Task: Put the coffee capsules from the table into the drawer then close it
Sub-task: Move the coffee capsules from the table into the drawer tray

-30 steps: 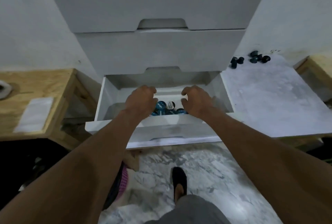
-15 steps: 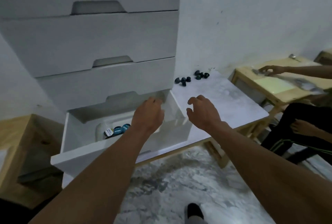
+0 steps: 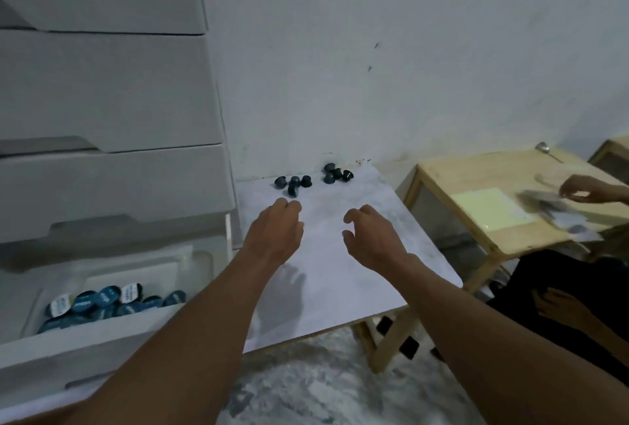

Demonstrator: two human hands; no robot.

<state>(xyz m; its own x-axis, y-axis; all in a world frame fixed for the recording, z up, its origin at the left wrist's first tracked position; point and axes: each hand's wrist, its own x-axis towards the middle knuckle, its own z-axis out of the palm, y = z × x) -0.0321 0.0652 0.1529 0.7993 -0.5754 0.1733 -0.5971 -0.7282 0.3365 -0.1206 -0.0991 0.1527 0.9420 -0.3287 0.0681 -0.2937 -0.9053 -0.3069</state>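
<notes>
Table [image 3: 340, 271]: capsules [image 3: 293, 183] just beyond left hand [image 3: 274, 232]

Both forearms are bare to the hands [image 3: 274, 234], with no sleeves showing.

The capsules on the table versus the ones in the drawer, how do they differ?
The capsules on the table sit in two loose clusters by the wall, showing dark bodies. The capsules in the drawer are heaped together, several showing blue or white printed lids. The table ones lie ahead of both open hands; the drawer ones sit beside the left forearm. Both look the same small kind.
</notes>
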